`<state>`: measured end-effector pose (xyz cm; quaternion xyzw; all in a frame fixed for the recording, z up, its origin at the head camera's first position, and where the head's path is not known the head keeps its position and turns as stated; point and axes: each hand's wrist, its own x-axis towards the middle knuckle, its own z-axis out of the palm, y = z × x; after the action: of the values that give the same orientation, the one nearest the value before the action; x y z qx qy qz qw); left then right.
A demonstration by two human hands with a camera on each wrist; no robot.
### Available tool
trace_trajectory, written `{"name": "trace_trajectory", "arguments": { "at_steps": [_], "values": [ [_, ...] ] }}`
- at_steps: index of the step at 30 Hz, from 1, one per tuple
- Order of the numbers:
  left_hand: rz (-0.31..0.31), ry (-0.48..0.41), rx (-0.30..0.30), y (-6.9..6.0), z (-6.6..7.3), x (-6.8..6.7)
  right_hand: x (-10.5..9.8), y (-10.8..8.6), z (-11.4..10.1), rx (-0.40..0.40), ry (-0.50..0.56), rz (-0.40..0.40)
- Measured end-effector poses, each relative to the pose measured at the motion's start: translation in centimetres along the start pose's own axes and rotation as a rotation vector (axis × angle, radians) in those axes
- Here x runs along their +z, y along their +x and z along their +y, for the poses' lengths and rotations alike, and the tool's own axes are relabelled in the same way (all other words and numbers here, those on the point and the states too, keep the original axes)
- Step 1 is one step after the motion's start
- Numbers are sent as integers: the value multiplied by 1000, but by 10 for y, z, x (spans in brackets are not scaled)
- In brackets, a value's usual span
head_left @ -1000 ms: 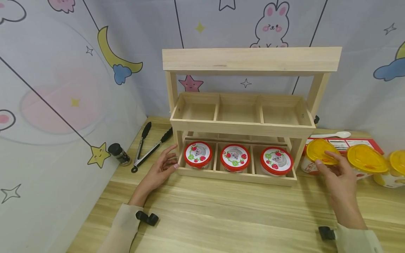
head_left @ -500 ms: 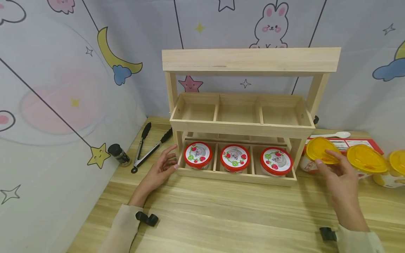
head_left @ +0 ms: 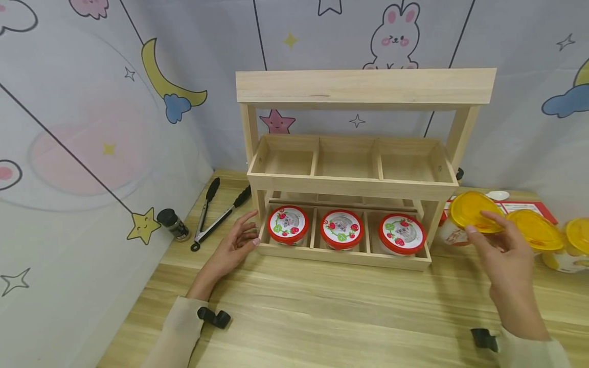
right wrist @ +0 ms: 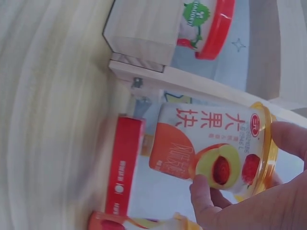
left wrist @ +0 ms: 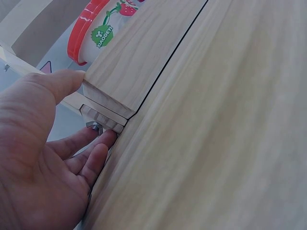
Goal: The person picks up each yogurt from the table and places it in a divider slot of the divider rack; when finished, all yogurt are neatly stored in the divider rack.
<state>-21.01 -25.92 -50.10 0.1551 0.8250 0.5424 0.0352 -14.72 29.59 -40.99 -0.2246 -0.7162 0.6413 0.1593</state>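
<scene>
My right hand [head_left: 513,268] grips a fruit cup [head_left: 476,210] by its yellow lid, thumb on one side and fingers on the other. In the right wrist view the cup [right wrist: 206,148], printed with a cut peach, hangs above the table beside the rack's end. My left hand [head_left: 230,250] rests against the front left corner of a two-tier wooden rack [head_left: 352,188]. In the left wrist view its thumb touches the corner, with loosely bent fingers by a wing nut [left wrist: 96,127]. Three red-lidded strawberry tubs [head_left: 288,225] sit one per compartment on the lower tier.
Two more yellow-lidded cups [head_left: 534,230] stand at the right, before a red box [head_left: 547,210] bearing a white spoon [head_left: 498,195]. Tongs [head_left: 216,225] and a black-capped shaker [head_left: 173,225] lie left of the rack. A patterned backdrop [head_left: 345,46] closes the back.
My right hand has raised the yellow-lidded cup off the table and shifted slightly right with it; the cup now covers part of the spoon. The left hand stays put at the rack.
</scene>
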Motion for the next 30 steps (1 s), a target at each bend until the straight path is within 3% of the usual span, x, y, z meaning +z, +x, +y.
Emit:
{"name": "trace_trajectory", "arguments": {
  "at_steps": [6,12,18,22,30],
  "values": [
    [3,6,3,0,0,0,-4,-5,-9,-18,76,-17],
    [1,3,1,1,0,1,-7,-8,-16,-17,83,-6],
    [7,7,0,0,-1,0,-6,-12,-27,-20,77,62],
    [6,3,2,0,-1,0,-5,-17,-37,-75,91,100],
    [2,3,5,0,0,0,-4,-28,-54,-175,-32,107]
  ]
}}
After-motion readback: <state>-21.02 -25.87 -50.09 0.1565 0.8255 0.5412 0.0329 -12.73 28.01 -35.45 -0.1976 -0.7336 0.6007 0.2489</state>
